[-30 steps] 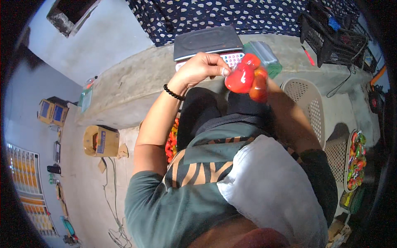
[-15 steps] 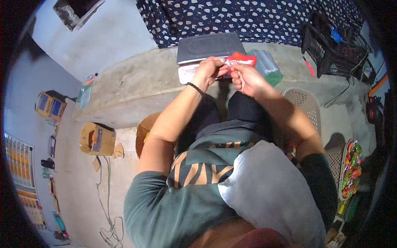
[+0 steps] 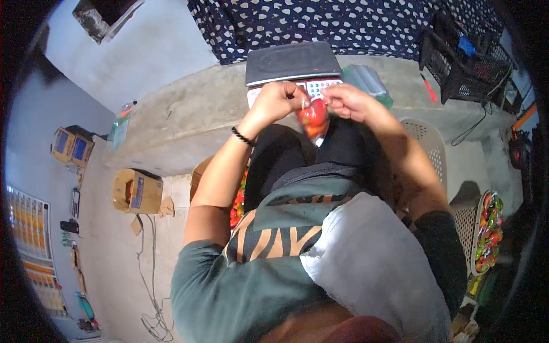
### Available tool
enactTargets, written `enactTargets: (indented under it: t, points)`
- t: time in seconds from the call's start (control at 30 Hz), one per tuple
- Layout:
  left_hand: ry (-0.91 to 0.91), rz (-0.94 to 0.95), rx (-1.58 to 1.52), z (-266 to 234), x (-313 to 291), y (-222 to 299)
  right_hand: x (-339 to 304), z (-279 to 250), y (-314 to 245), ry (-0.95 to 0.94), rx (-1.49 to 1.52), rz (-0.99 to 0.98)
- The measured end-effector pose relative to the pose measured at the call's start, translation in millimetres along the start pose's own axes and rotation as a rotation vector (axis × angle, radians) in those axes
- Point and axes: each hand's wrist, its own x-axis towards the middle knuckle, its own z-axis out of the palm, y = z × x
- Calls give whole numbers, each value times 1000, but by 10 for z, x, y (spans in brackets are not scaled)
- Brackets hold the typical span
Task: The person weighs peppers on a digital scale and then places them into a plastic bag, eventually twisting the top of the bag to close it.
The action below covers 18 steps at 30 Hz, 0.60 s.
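A small clear plastic bag of red peppers (image 3: pixel 313 116) hangs over my lap, just in front of the scale. My left hand (image 3: pixel 281 102) pinches the top of the bag at its left side. At the other side of the bag's top, my right hand (image 3: pixel 350 103) has its fingertips pinched together on the plastic. Behind both hands stands a weighing scale (image 3: pixel 293 62) with a dark platform, its white keypad partly covered by my fingers. The lower end of the bag is blurred.
Flat clear plastic bags (image 3: pixel 366 83) lie right of the scale on the concrete ledge (image 3: pixel 177 117). Farther right are a red-handled knife (image 3: pixel 428 88) and a black crate (image 3: pixel 452 68). A beige basket (image 3: pixel 476 237) holds bagged peppers. A cardboard box (image 3: pixel 137 191) stands on the floor at left.
The bag of red peppers has swung from above my hands down toward my lap. My hands have moved apart, and peppers now show beside my left forearm.
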Motion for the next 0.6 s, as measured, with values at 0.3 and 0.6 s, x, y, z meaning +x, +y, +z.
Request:
enactTargets:
  t: [0.3, 0.6]
  points:
    - [402, 160, 114, 591, 309, -401, 168, -97, -34, 251, -74, 118]
    - [226, 114, -216, 640, 373, -455, -29, -28, 12, 219, -324, -73]
